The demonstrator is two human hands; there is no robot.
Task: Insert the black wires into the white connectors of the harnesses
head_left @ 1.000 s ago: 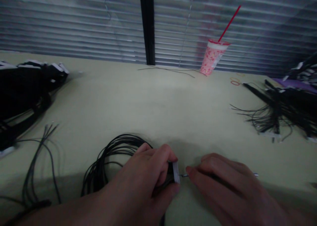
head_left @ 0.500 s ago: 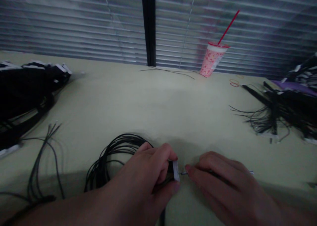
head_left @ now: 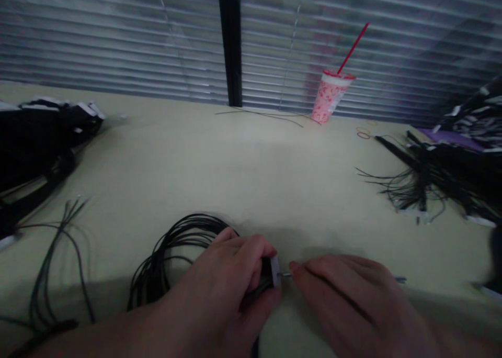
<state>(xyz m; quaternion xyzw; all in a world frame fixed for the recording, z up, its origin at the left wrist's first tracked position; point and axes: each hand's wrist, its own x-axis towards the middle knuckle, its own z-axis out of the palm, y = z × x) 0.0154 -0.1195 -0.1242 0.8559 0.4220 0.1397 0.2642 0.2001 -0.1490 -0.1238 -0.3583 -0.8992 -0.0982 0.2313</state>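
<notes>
Well, at the far left of the counter [head_left: 196, 159], a heap of black cable bundles [head_left: 35, 133] with white tabs, and just below it a few loose thin black wires [head_left: 50, 274] lying splayed, their ends fanned out. Next along, near the front of the view, a looped coil of black wire [head_left: 168, 264], running behind the left hand [head_left: 223, 279]. That hand closed, thumb and fingers gripping a small black connector [head_left: 266, 269] with a white face, a black lead [head_left: 257, 347] trailing down from it. Just beside it, the right hand [head_left: 345, 295], also closed, pinching a thin wire [head_left: 400, 279] lengthwise, its bare metal tip [head_left: 285, 275] poking out past the fingertips and meeting the connector's white face. Across the back, grey slatted blinds [head_left: 117, 44] split by a dark window post [head_left: 229, 44]; at their foot, a stray thin wire [head_left: 259, 114], then a pink floral paper cup [head_left: 329, 96] upright with a red straw [head_left: 353, 49] tilted in it, and a few rubber bands [head_left: 363, 135] nearby. Far right, a tangled pile of black wires [head_left: 423, 185] with white connectors, beside a purple sheet [head_left: 447, 140], and at the very edge something dark, too blurred to tell.
</notes>
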